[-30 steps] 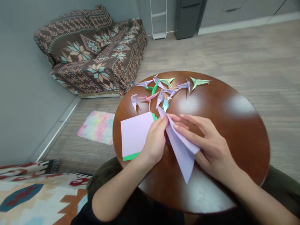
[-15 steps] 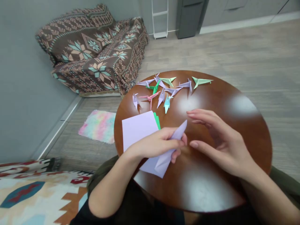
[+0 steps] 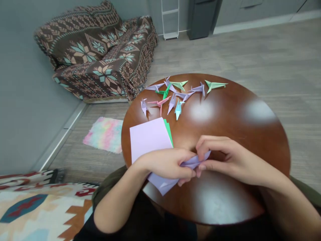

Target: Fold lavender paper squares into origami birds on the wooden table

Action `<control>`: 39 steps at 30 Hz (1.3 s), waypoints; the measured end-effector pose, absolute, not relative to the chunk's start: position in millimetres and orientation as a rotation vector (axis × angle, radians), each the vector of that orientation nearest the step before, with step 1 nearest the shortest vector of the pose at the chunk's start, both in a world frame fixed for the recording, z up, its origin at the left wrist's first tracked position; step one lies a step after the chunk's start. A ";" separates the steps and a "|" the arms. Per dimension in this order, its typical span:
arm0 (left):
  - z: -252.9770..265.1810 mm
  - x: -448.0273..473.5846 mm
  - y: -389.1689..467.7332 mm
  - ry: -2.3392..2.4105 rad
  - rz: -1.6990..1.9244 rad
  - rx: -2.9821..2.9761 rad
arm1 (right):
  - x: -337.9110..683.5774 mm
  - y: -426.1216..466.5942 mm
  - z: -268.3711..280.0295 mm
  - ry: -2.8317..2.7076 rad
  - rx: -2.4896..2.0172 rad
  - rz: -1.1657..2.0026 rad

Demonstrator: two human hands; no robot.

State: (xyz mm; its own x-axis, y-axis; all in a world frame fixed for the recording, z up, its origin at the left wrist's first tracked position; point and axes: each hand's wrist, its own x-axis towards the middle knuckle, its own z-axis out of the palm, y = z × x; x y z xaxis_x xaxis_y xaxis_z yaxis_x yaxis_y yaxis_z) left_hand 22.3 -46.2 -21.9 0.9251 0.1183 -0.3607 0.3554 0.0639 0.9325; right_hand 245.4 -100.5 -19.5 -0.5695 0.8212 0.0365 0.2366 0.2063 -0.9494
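A folded sheet of lilac paper [image 3: 192,163] is held between both hands above the near part of the table. My left hand [image 3: 173,164] is closed around its middle and partly hides it. At the sheet's right end, my right hand [image 3: 218,155] pinches the paper between thumb and fingers. Left of my left hand lies a stack of lilac paper [image 3: 150,137], with green sheets [image 3: 168,131] showing along its right edge. Part of the held paper sticks out below my left hand.
Several folded paper cranes stand toward the back left of the round brown table [image 3: 240,134], among them a pink one [image 3: 160,101], a blue one [image 3: 178,108] and a light green one [image 3: 214,85]. A covered sofa [image 3: 105,57] and fluffy mat [image 3: 105,134] are beyond.
My right hand has moved left and down and now grips the paper's right end. My left hand has turned the paper flatter and lowered it slightly.
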 end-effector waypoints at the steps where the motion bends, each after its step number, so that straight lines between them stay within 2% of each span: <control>1: -21.5 22.6 -46.1 0.386 -0.182 1.512 | 245.3 -100.2 -19.8 -1.924 -0.978 1.372; 12: -27.3 27.0 -45.5 0.393 -0.186 1.500 | 234.9 -103.9 -19.8 -1.644 -1.199 1.499; 28: -28.3 27.2 -46.1 0.381 -0.150 1.439 | 231.6 -105.4 -19.4 -1.453 -1.267 1.529; 39: -29.9 29.7 -49.0 0.408 -0.057 1.371 | 235.2 -101.7 -22.5 -1.243 -1.353 1.106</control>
